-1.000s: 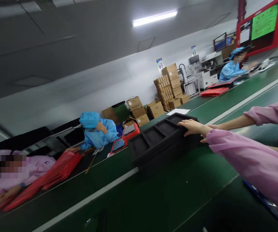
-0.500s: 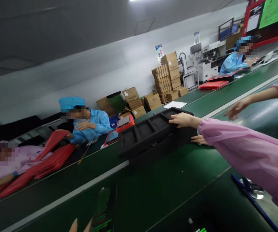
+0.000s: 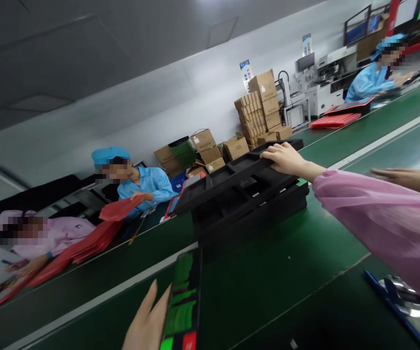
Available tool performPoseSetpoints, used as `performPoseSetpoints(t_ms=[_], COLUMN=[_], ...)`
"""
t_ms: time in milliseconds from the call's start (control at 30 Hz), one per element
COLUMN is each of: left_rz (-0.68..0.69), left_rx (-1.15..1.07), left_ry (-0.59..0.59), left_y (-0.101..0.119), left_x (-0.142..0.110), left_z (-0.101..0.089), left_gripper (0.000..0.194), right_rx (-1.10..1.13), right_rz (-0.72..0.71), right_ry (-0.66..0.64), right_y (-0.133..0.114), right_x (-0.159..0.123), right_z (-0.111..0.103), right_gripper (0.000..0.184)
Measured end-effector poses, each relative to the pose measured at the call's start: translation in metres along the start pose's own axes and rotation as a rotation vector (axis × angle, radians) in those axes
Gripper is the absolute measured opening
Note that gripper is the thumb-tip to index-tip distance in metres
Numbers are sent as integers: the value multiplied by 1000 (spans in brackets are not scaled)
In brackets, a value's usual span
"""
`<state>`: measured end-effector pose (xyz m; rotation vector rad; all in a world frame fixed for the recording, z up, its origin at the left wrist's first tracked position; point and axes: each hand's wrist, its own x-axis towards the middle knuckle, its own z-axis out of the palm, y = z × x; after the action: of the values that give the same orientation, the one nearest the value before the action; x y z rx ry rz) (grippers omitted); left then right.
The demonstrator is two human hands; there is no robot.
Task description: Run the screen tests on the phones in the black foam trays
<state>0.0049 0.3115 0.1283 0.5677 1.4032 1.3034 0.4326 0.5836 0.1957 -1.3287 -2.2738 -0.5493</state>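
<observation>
My left hand (image 3: 146,321), low in the middle, grips a dark, flat phone-like device (image 3: 184,296) with green patches and a red block on its face. The device is upright and cut off by the lower edge. My right hand (image 3: 283,158), in a pink sleeve, is closed over the near rim of a black compartment tray (image 3: 224,177). That tray is tilted and raised above a stack of similar black trays (image 3: 253,214). The upper tray of the stack shows its compartments. My right fingertips are partly hidden behind the rim.
Another person's hand (image 3: 407,177) reaches in from the right. Opposite sit co-workers in blue (image 3: 147,182) and pink (image 3: 58,238), beside red pouches (image 3: 96,243). The green bench (image 3: 253,287) carries a blue-handled tool (image 3: 388,301) near a shiny metal part (image 3: 407,294).
The black tray has lifted off the stack with my right hand on it, exposing the tray below. My left hand has come further into view with the device. The other person's hand has shifted right.
</observation>
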Motion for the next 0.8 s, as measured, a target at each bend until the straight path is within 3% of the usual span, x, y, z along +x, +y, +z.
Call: performPoseSetpoints(t_ms=[100,233,300,367,433,500,667,800], left_rz=[-30,88,139,182,242,318,406,451], left_rx=[7,2,18,68,150,256,547,650], left_ry=[-112,-179,-174,-155,-127,-97,-57,106], left_y=[23,48,54,54,53,50,46,42], left_x=[38,107,137,159,172,175,146,126], left_z=[88,209,246,260,253,231,150,89], left_gripper=[54,51,48,44,38,31,24,21], right_rx=[9,-8,-32,-56,-67,-59,7,45], right_rz=[138,283,319,330,321,309,289,238], right_ry=[103,184,192,187,182,177,147,102], right_y=[0,6,11,15,18,17,-5,-29], right_x=[4,-4,-14,-24,-30,-32,-20,-13], right_z=[-15,-34,-42,-48,-50,-46,-17,16], right_gripper=[41,39,38,38,38,39,42,48])
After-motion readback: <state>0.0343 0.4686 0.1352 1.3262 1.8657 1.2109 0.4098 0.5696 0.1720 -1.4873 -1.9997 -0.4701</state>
